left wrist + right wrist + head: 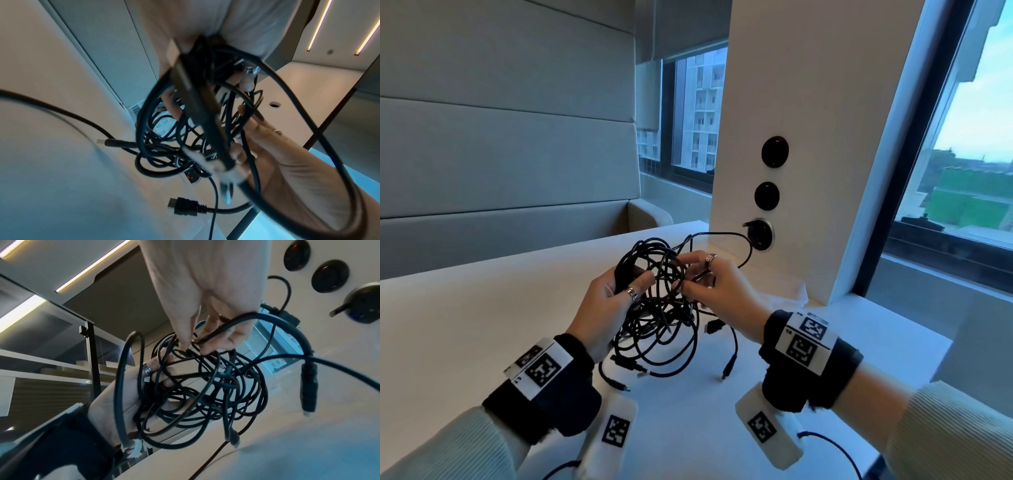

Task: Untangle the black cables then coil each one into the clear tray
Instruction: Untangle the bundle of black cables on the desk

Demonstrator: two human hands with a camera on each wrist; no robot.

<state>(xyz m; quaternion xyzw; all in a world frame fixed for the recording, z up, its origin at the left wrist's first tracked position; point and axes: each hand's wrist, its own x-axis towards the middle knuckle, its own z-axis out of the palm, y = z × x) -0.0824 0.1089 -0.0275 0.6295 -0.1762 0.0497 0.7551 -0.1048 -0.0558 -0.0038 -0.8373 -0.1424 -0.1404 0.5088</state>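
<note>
A tangle of black cables hangs between both hands above the white table, its lower loops and several plugs resting on the surface. My left hand grips a bunch of loops at the tangle's left side. My right hand pinches a thin strand at the upper right. In the right wrist view the thumb and fingers close on that strand, and an HDMI plug dangles free. The left wrist view shows the tangle close up. The clear tray lies behind my right hand, partly hidden.
A white pillar with round black sockets stands at the table's far right; a thin black cable runs into the lowest socket. Windows flank the pillar. A grey padded bench back rises beyond the table's far edge.
</note>
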